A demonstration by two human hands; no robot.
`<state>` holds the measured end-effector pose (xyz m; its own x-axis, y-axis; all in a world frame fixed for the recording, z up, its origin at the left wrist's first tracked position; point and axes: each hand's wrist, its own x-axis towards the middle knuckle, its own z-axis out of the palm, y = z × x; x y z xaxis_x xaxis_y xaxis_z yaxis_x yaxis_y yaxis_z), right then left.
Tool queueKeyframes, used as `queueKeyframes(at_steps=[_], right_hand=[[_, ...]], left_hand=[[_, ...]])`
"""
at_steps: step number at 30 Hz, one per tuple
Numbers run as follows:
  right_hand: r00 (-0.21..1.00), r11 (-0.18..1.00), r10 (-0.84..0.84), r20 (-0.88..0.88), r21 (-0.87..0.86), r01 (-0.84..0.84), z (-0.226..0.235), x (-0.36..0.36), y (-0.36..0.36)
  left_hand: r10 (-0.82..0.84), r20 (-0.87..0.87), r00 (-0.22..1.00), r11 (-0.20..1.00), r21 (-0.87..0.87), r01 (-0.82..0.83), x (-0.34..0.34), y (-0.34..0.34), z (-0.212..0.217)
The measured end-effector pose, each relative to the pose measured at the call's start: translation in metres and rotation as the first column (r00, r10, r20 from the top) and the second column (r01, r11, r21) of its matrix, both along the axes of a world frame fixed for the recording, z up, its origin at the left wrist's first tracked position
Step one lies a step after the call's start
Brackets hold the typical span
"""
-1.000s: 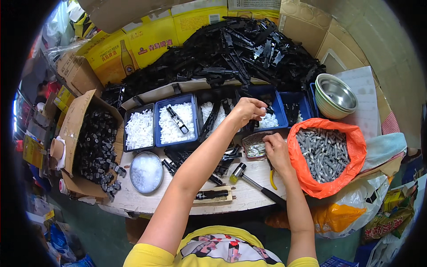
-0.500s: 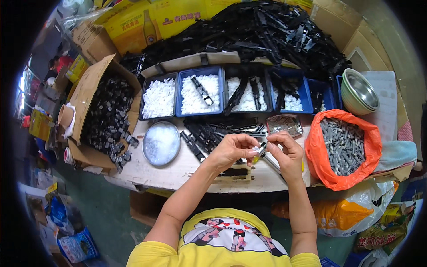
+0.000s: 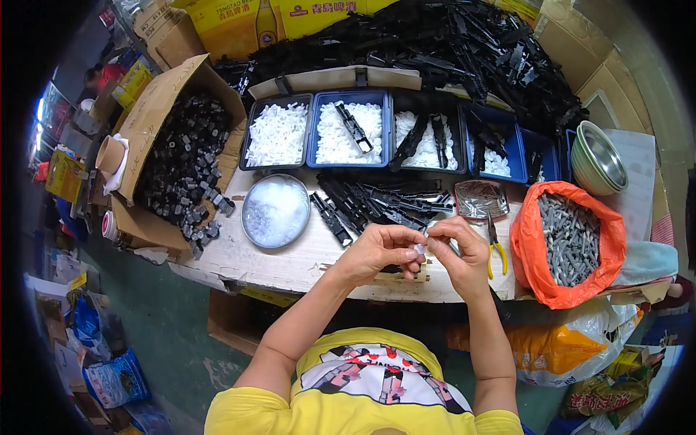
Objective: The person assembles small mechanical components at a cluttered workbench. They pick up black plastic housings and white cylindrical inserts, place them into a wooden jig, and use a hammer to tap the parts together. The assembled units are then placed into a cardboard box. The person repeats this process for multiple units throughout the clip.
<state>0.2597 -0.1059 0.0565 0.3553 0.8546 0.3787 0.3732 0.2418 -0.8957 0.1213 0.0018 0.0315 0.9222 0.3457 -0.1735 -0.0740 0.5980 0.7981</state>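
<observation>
Over the front of the table my left hand pinches a small white plastic piece between thumb and fingertips. My right hand meets it fingertip to fingertip, its thumb and forefinger pressed together; whatever they grip is too small to name. Beneath the hands lies a wooden fixture, mostly covered by them. Long black plastic parts are piled just beyond. Yellow-handled pliers rest to the right of my right hand, near a clear tray of thin metal pins.
A round dish of translucent white bits stands left, beside a carton of black pieces. Blue bins of white parts line the back, before a heap of black parts. On the right are an orange bag of grey pieces and stacked bowls.
The view has shifted, so the table's contents appear moved. My hands stay together at the fingertips. The yellow-handled pliers, largely hidden before, now show clear of my right hand.
</observation>
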Motion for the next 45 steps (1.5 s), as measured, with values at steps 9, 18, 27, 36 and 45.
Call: queueKeyframes(at_steps=[9,18,27,36,45], right_hand=[[0.999,0.999,0.019,0.026,-0.045,-0.018,0.000,-0.004,0.002],[0.997,0.989,0.078,-0.004,-0.125,-0.078,-0.005,-0.005,0.005],[0.914,0.998,-0.066,0.399,0.041,0.054,-0.016,-0.019,0.000],[0.825,0.994,-0.094,0.557,0.094,0.050,-0.023,-0.024,-0.001],[0.722,0.990,0.136,0.678,-0.121,-0.073,-0.043,-0.023,0.003]], left_hand=[[0.033,-0.029,0.999,0.995,0.098,-0.030,-0.011,0.001,0.000],[0.185,-0.015,0.983,0.919,0.357,-0.168,-0.016,-0.010,0.000],[0.297,-0.010,0.955,0.925,0.251,-0.285,-0.020,-0.014,-0.011],[0.331,-0.068,0.941,0.896,0.336,-0.291,-0.034,-0.016,-0.010],[0.464,0.058,0.884,0.096,0.989,-0.115,-0.061,-0.009,-0.028]])
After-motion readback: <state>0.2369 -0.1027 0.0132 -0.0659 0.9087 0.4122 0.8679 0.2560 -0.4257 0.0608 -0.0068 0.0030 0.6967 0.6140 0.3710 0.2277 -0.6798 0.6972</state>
